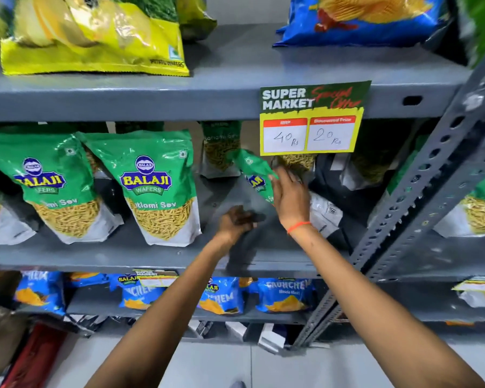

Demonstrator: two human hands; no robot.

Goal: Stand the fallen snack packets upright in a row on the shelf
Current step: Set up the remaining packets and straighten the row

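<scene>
Progress partial: two Ratlami Sev packets [157,189] upright at left of middle shelf [123,259]. Right hand [290,200] grips tilted green packet [254,175]; left hand [237,219] curled, empty, near it. Fallen packets [325,214] remain at right

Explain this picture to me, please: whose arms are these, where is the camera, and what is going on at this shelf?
No machine here: a person wears a camera on the head, so you look down along their two bare arms. In front is a grey metal shelf in a shop. Two green snack packets stand upright at the left of it. The right hand, with an orange thread at the wrist, grips another green packet that is tilted, apparently being stood up. The left hand rests low on the shelf, and I cannot tell whether it holds anything. A price card hangs from the shelf above. Blue packets lie on the shelf below.
</scene>
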